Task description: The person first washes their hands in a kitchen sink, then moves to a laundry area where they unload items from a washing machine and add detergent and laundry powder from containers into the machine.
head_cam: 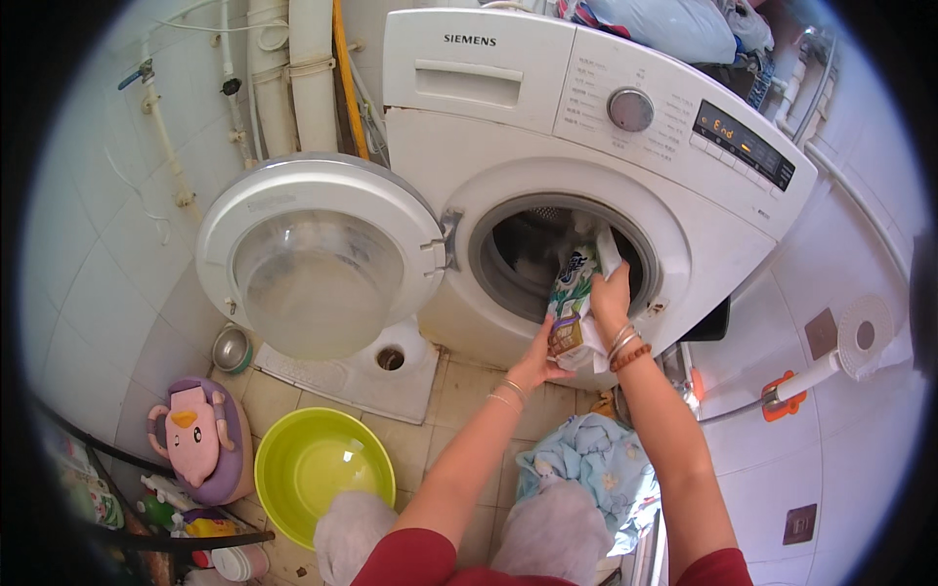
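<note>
My left hand [538, 359] and my right hand [611, 297] hold a printed plastic detergent pouch [574, 293], green, white and gold, at the mouth of a front-loading Siemens washing machine [476, 124]. The left hand supports the pouch's lower end, and the right hand grips its right side. The pouch's upper end leans into the drum opening [527, 253], where its tip is hard to make out. Swung out to the left is the machine's round door [319, 256]. The display [744, 143] is lit. Bracelets circle both wrists.
A lime-green basin [322, 469] stands on the tiled floor, beside a pink and purple child's potty seat [198, 439]. Light-blue patterned fabric [586, 461] lies near my right knee. A squat toilet pan [352, 373] is below the door. A shower head [865, 335] hangs at right; bottles crowd the lower left.
</note>
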{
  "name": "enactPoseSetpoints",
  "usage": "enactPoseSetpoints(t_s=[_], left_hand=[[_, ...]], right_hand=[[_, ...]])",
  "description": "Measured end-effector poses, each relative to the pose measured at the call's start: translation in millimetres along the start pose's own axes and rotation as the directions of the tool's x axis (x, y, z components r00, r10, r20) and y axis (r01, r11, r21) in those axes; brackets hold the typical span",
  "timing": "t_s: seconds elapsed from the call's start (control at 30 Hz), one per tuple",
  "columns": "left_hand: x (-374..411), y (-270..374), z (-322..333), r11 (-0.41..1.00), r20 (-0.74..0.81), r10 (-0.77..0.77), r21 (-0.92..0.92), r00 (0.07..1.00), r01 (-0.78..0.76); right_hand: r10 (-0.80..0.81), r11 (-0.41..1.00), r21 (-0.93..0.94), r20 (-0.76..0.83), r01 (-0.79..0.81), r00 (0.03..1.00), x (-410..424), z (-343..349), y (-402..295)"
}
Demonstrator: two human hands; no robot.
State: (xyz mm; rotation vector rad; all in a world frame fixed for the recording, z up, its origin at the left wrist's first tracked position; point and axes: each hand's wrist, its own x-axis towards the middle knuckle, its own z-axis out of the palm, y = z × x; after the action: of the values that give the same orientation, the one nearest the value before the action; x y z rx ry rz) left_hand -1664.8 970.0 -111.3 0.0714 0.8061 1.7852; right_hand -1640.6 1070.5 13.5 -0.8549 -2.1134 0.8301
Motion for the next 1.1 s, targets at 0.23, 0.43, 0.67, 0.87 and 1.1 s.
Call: enactPoseSetpoints(t_s=[0.23, 0.43, 0.67, 0.87, 1.1], left_hand=[[14, -15, -5, 0.956, 0.117, 0.174, -0.258, 0.978, -0.139], [3, -16, -20, 0.906, 0.004, 0.371, -0.222, 0.929, -0.361], [-1, -22, -51, 0.892, -0.018, 0.431, -0.143, 0.902, -0.429], [-18, 58, -16, 0.650, -0.252, 0.662, 0.663, 0.706, -0.372], [-26, 136, 123, 0.164, 0.011, 0.630, 0.975, 0.777, -0.147]], right_hand=[[-0.127, 0.913, 0.374, -0.124, 0.165, 0.984, -76, -17, 26], [0.034, 0.799, 0.599, 0.052, -0.058, 0.998, -108, -19, 49], [0.141, 0.716, 0.672, 0.126, -0.189, 0.982, -125, -8, 72], [0.167, 0.649, 0.758, -0.064, -0.061, 0.984, -132, 20, 40], [0.200, 0.836, 0.542, -0.157, -0.085, 0.967, -147, 17, 35]])
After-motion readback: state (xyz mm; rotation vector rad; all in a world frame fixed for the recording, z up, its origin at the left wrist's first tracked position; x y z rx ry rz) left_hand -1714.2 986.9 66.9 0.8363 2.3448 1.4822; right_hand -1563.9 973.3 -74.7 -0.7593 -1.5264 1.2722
